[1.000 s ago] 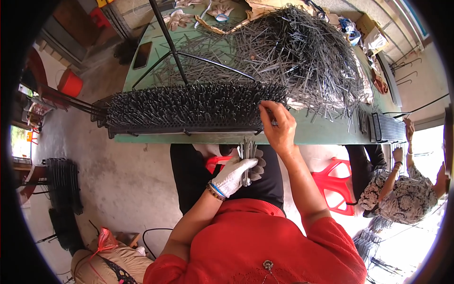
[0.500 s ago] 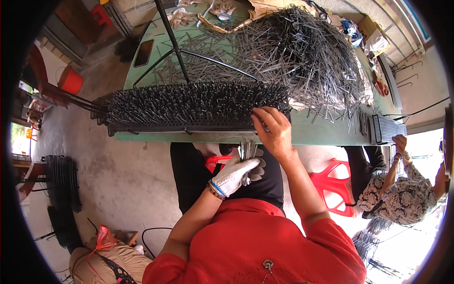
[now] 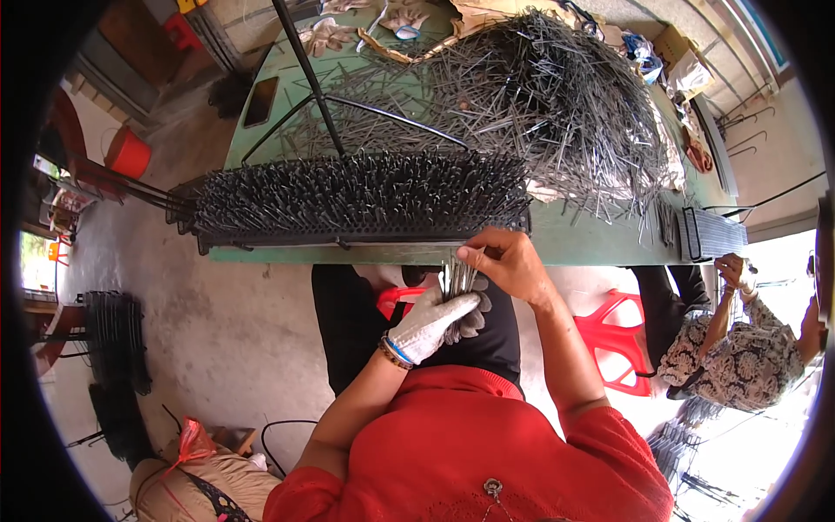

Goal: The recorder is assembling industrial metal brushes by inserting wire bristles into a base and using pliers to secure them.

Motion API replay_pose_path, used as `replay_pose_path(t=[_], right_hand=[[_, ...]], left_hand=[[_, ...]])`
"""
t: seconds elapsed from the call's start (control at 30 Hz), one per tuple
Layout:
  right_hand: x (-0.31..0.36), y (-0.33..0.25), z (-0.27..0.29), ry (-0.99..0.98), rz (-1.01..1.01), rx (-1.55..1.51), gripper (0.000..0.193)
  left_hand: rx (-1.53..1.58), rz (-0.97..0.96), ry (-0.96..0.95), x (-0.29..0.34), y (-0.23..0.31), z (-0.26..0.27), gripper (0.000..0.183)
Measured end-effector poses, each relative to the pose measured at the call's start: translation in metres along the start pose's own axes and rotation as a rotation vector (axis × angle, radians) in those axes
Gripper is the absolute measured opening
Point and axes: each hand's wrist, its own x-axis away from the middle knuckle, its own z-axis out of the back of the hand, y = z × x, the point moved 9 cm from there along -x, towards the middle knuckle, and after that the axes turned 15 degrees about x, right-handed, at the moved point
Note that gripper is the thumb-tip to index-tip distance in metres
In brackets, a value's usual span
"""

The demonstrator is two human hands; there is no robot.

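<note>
My left hand (image 3: 432, 324), in a white knit glove, is closed around an upright bundle of thin grey metal strips (image 3: 454, 277) in front of my lap. My bare right hand (image 3: 515, 268) is at the bundle's upper end, thumb and forefinger pinched on the top of a strip. Just beyond both hands, a long black rack (image 3: 361, 196) lies along the table's near edge, densely filled with dark upright pieces. Its slim black frame bars (image 3: 310, 61) rise from it toward the far side. The lower part of the bundle is hidden by the glove.
A big heap of loose metal strips (image 3: 574, 104) covers much of the green table (image 3: 600, 239). A phone (image 3: 261, 101) and gloves (image 3: 326, 36) lie farther back. At right, a co-worker's hands (image 3: 735, 270) are at a smaller rack (image 3: 709, 233), near a red stool (image 3: 613, 339).
My right hand has come down and toward me from the rack's right end to the top of the strip bundle. The left hand stays in nearly the same place.
</note>
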Motion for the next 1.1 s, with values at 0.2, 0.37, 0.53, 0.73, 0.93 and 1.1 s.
replay_pose_path(t=[0.2, 0.37, 0.53, 0.73, 0.93, 1.1], right_hand=[[0.004, 0.005, -0.002, -0.026, -0.001, 0.03, 0.022], [0.005, 0.002, -0.004, -0.06, 0.063, 0.057, 0.023], [0.003, 0.027, 0.005, 0.054, -0.089, -0.124, 0.022], [-0.006, 0.007, 0.045, 0.289, -0.04, -0.266, 0.018], [-0.013, -0.01, 0.062, 0.6, 0.087, 0.056, 0.014], [-0.018, -0.018, 0.05, 0.583, 0.142, 0.14, 0.011]], left_hand=[[-0.042, 0.016, 0.01, -0.001, -0.002, -0.002, 0.026], [-0.035, 0.03, 0.011, -0.001, -0.005, 0.001, 0.026], [0.002, 0.045, 0.035, -0.002, -0.006, 0.001, 0.027], [0.068, 0.055, 0.041, -0.003, -0.01, 0.009, 0.027], [0.026, 0.073, 0.058, -0.006, -0.012, 0.007, 0.026], [0.036, 0.07, 0.06, -0.004, -0.012, 0.011, 0.026]])
